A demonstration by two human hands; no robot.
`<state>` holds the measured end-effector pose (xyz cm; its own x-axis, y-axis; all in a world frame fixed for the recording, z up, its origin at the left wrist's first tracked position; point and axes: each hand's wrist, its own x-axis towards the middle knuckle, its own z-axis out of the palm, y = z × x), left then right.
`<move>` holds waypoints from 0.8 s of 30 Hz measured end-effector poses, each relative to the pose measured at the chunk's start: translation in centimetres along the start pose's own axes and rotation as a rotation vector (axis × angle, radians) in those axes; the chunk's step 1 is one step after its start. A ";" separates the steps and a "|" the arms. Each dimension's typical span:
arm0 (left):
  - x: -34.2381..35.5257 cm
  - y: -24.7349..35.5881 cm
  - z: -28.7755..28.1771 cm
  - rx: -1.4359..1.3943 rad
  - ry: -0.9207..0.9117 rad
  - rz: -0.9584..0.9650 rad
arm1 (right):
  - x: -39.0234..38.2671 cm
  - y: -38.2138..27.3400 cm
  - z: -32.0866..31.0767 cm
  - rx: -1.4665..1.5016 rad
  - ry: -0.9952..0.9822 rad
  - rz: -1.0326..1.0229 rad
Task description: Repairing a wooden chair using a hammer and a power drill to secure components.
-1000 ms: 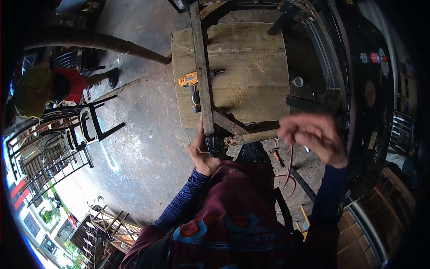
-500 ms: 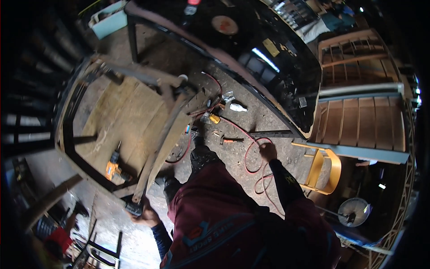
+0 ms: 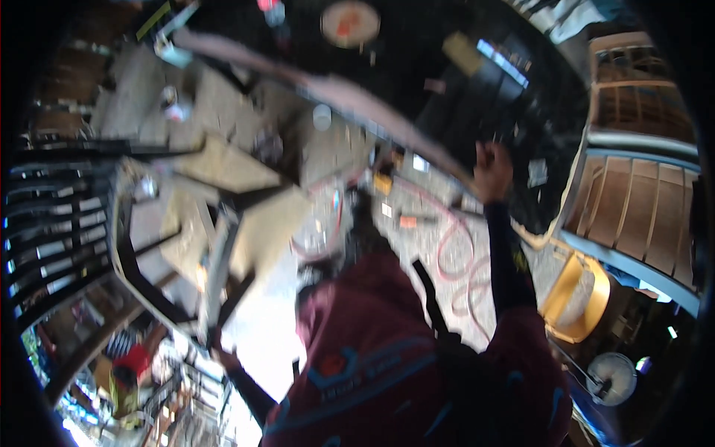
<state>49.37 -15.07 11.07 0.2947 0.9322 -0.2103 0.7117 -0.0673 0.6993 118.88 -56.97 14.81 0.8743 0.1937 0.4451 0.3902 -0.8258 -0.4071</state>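
Observation:
Low at the left, my left hand [image 3: 223, 357] grips the lower corner of a chair frame [image 3: 128, 253] with bare wood and black slats, though blur softens the fingers. Behind the frame lies a pale plywood board [image 3: 261, 238], with a smeared orange drill [image 3: 202, 274] partly hidden by a rail. My right hand [image 3: 493, 167] is raised at the pinkish edge of a large glossy black tabletop [image 3: 514, 112], its fingers curled; whether it touches the edge or holds something small is unclear.
Red hose [image 3: 454, 246] loops over the littered concrete floor below. At the right stand a yellow chair [image 3: 596, 298], slatted wooden panels [image 3: 633, 208] and a round fan [image 3: 611, 378]. Another person in red [image 3: 132, 363] is at the lower left. A cup [image 3: 322, 115] sits beyond the board.
My view has swung toward the right. My right hand has moved up and away from the chair frame to the tabletop's edge, while my left hand stays on the frame.

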 end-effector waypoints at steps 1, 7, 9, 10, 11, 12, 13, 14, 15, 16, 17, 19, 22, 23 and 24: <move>-2.3 -1.6 -2.6 -0.037 0.068 0.048 | -2.2 -1.7 -1.7 0.053 -0.101 0.005; 1.6 -1.2 0.7 -0.347 0.193 -0.167 | -18.6 -0.4 0.0 0.179 -0.757 -0.105; 1.4 -2.8 2.0 -0.266 0.218 -0.148 | -27.1 3.8 0.7 0.026 -0.939 -0.049; 1.1 -4.6 1.5 -0.189 0.216 -0.116 | -30.5 5.6 0.4 -0.031 -0.997 -0.001; 0.5 -3.1 -0.1 0.131 0.221 -0.361 | -32.4 6.2 0.3 -0.072 -1.068 0.021; -1.6 -7.8 -2.8 0.622 0.096 0.186 | -34.1 7.1 1.4 -0.058 -1.072 0.014; -1.8 -8.7 -0.1 0.469 0.198 0.219 | -37.9 9.7 5.6 -0.056 -1.074 0.015; -2.2 -9.0 5.8 0.288 0.277 0.240 | -41.1 14.4 9.2 -0.091 -1.070 0.019; -3.6 -12.5 10.1 0.033 0.230 0.011 | -44.8 18.4 12.3 -0.151 -1.067 -0.184; -7.2 -16.4 10.5 -0.171 0.232 -0.218 | -48.8 19.8 17.1 -0.116 -1.075 -0.280; -10.5 -22.8 9.8 -0.218 0.106 -0.348 | -51.7 19.3 23.0 -0.116 -1.157 -0.144; -17.8 -28.0 15.3 -0.050 -0.162 -0.727 | -55.2 20.3 34.3 -0.182 -1.208 0.025; -29.8 -37.0 21.7 0.401 -0.926 -0.712 | -57.7 28.1 46.2 -0.286 -0.963 0.185; -33.5 -35.5 20.2 0.098 -0.923 -0.855 | -60.3 30.0 47.4 -0.350 -0.917 0.177; -36.3 -38.2 15.8 -0.436 -0.418 -1.523 | -61.8 29.0 51.2 -0.299 -0.920 0.206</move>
<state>21.54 -51.98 -18.83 -0.2751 -0.1194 -0.9540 0.2881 0.9364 -0.2003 90.92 -65.75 -65.31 0.8501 0.2626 -0.4565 0.2273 -0.9649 -0.1319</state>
